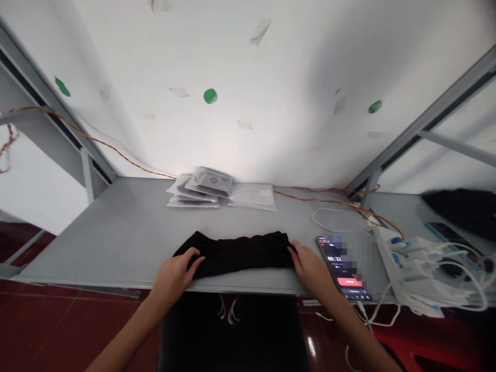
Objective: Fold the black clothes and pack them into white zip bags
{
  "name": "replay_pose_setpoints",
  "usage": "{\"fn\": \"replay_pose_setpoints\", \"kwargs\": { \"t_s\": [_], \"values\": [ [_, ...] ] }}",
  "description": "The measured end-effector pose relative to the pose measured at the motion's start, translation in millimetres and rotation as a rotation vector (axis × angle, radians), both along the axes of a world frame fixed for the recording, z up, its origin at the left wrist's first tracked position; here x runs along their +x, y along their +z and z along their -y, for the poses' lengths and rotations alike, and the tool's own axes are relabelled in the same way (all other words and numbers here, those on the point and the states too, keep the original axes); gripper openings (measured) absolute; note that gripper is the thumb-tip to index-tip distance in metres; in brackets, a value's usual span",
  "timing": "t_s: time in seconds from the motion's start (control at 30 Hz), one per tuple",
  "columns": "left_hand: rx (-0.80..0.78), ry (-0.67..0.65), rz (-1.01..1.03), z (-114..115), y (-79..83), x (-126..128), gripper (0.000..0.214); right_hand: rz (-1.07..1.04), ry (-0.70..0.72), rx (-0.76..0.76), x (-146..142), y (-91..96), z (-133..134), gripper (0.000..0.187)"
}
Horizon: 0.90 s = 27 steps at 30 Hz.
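Observation:
A black piece of folded cloth (pixel 242 254) lies as a long strip along the front edge of the grey table (pixel 127 227). My left hand (pixel 180 268) pinches its left end between thumb and fingers. At the other end, my right hand (pixel 306 261) grips the right edge of the cloth, its fingertips partly tucked behind the fabric. What kind of garment or cloth it is cannot be made out.
Several frosted plastic bags (pixel 211 181) are stacked by the back wall, with one flat bag (pixel 253 196) beside them. A lit phone (pixel 343 268) lies right of my right hand. White cables and a power strip (pixel 406 268) crowd the right end.

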<state>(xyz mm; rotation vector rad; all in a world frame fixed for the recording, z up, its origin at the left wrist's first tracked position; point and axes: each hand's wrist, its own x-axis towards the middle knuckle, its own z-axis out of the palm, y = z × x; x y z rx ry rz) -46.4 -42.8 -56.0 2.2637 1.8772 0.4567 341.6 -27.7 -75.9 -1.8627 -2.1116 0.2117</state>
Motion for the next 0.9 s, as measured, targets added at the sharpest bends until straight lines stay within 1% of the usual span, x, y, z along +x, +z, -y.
{"fn": "replay_pose_setpoints", "kwargs": {
  "t_s": [0.03,0.1,0.17,0.23,0.27,0.3,0.33,0.37,0.4,0.43,0.47,0.5,0.53,0.57,0.6,0.67,0.7,0.77,0.83,0.9],
  "values": [
    [-0.025,0.014,-0.026,2,0.9,6,0.031,0.083,-0.020,0.015,-1,2.1,-11,0.037],
    [-0.039,-0.049,-0.030,8,4.8,13,0.031,0.208,-0.053,0.083,-3,12.1,-33,0.034],
    [0.061,-0.152,0.018,12,12.5,6,0.030,0.272,-0.091,0.230,-9,28.1,-46,0.032],
    [0.234,-0.203,0.062,8,22.5,-12,0.031,0.237,-0.076,0.393,-23,43.2,-45,0.032],
    [0.312,-0.207,0.065,2,27.5,-22,0.033,0.179,-0.019,0.453,-33,47.9,-38,0.032],
    [0.365,-0.216,0.054,-6,31.7,-32,0.036,0.103,0.073,0.488,-45,49.6,-27,0.032],
    [0.379,-0.248,0.033,-17,34.8,-40,0.041,0.027,0.198,0.490,-60,48.1,-13,0.033],
    [0.359,-0.309,0.016,-29,36.7,-44,0.047,-0.034,0.319,0.483,-75,43.4,3,0.033],
    [0.315,-0.384,0.007,-42,37.1,-44,0.053,-0.070,0.402,0.447,-91,36.1,19,0.034],
    [0.255,-0.468,0.004,-55,36.2,-40,0.060,-0.081,0.461,0.389,-105,27.0,33,0.040],
    [0.196,-0.546,0.003,-68,34.3,-33,0.067,-0.081,0.480,0.340,-118,17.0,45,0.054],
    [0.149,-0.615,-0.003,-80,31.6,-23,0.071,-0.073,0.477,0.310,-128,6.8,54,0.063],
    [0.117,-0.682,-0.020,-89,28.6,-12,0.074,-0.063,0.461,0.292,-135,-2.7,60,0.067],
    [0.098,-0.746,-0.043,-96,25.8,-1,0.073,-0.058,0.436,0.295,-138,-11.2,63,0.065],
    [0.087,-0.807,-0.071,-100,23.4,9,0.069,-0.061,0.411,0.311,-138,-18.2,65,0.058],
    [0.081,-0.903,-0.121,-96,20.5,24,0.056,-0.102,0.379,0.354,-128,-27.0,69,0.043],
    [0.079,-0.935,-0.136,-89,20.0,27,0.051,-0.143,0.373,0.371,-120,-28.7,71,0.040],
    [0.078,-0.963,-0.141,-71,19.8,29,0.047,-0.258,0.364,0.362,-103,-26.8,80,0.042],
    [0.062,-0.967,-0.117,-51,19.1,29,0.053,-0.387,0.339,0.289,-90,-19.0,88,0.043],
    [0.043,-0.941,-0.074,-32,16.1,33,0.065,-0.499,0.262,0.179,-82,-7.6,89,0.036]
  ]
}}
